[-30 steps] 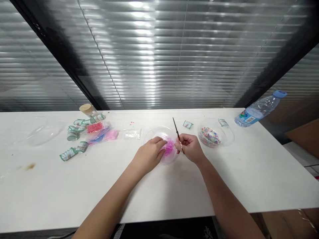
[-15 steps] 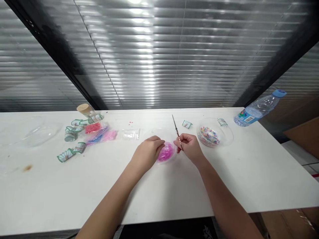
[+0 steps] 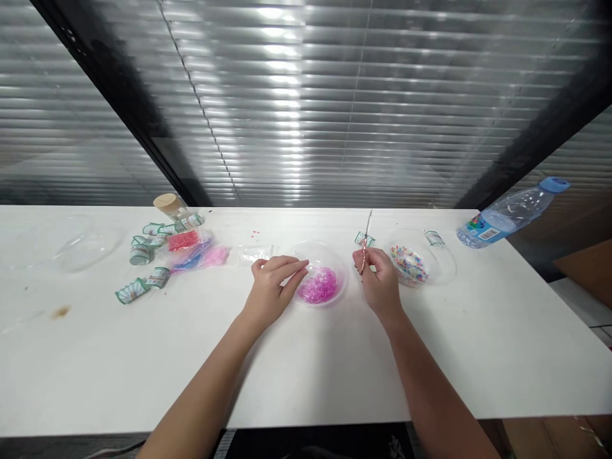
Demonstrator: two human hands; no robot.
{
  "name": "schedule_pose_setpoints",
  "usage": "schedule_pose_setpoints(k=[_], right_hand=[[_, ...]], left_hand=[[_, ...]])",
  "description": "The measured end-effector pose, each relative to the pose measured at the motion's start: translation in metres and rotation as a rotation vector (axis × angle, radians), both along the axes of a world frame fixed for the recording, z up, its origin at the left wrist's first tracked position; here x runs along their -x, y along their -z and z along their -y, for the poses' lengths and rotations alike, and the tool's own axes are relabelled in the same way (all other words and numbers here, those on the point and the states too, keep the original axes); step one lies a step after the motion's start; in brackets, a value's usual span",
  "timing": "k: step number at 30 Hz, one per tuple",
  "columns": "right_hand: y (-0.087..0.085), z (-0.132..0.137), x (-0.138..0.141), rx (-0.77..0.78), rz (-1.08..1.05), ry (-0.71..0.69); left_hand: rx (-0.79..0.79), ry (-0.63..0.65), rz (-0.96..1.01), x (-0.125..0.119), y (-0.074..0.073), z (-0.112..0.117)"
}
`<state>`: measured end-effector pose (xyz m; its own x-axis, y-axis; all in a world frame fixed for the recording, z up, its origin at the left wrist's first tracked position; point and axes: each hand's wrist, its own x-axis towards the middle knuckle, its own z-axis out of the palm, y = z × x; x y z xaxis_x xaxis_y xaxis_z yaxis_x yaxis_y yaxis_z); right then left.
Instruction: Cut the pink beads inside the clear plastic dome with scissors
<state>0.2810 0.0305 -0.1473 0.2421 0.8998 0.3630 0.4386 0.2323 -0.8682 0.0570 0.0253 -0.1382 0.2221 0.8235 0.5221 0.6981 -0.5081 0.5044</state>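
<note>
My right hand [image 3: 378,273] pinches a pair of slim, pointed tweezers [image 3: 364,252], which have a coppery, patterned grip and a silver tip pointing away from me. Between my hands sits a shallow clear plastic dish [image 3: 340,261] with a heap of small magenta-pink pieces [image 3: 320,285] inside. At its left rim is my left hand [image 3: 276,285], fingers stretched out and thumb close to the index finger; I see nothing held there. To the right of my right hand stands another clear dish [image 3: 433,264] holding multicoloured beads [image 3: 409,262].
A small green-and-white wrapper [image 3: 364,239] lies behind the tweezers. On the left are a flat clear packet [image 3: 253,254], bags of red [image 3: 183,240] and pink [image 3: 215,255] pieces, several wrappers [image 3: 132,291] and a wooden-lidded jar [image 3: 168,205]. A water bottle [image 3: 514,213] leans at the right edge.
My left hand has drawn back to the left from over the pink pieces, its fingers straightening. My right hand, with the tweezers, has shifted right, away from the dish. The view has turned slightly.
</note>
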Motion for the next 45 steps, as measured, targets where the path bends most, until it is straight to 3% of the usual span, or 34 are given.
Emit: schedule_pose_setpoints(k=[5, 12, 21, 27, 33, 45], right_hand=[[-0.003, 0.005, 0.003, -0.048, 0.041, 0.044], [-0.007, 0.009, 0.006, 0.164, -0.286, -0.087], [-0.015, 0.017, 0.011, 0.251, -0.508, -0.361], [-0.021, 0.019, 0.002, 0.335, -0.471, -0.506], [-0.034, 0.022, -0.026, 0.581, -0.329, -0.808], [-0.030, 0.018, -0.035, 0.755, -0.226, -0.992]], left_hand=[[-0.063, -0.027, 0.103, -0.002, 0.001, 0.000], [0.010, -0.069, 0.204, -0.005, -0.001, 0.004], [-0.009, -0.104, 0.262, -0.005, 0.002, 0.003], [-0.030, -0.056, 0.237, -0.004, 0.000, 0.003], [0.040, 0.094, 0.311, -0.002, -0.006, 0.000], [0.038, 0.202, 0.193, 0.003, -0.007, 0.002]])
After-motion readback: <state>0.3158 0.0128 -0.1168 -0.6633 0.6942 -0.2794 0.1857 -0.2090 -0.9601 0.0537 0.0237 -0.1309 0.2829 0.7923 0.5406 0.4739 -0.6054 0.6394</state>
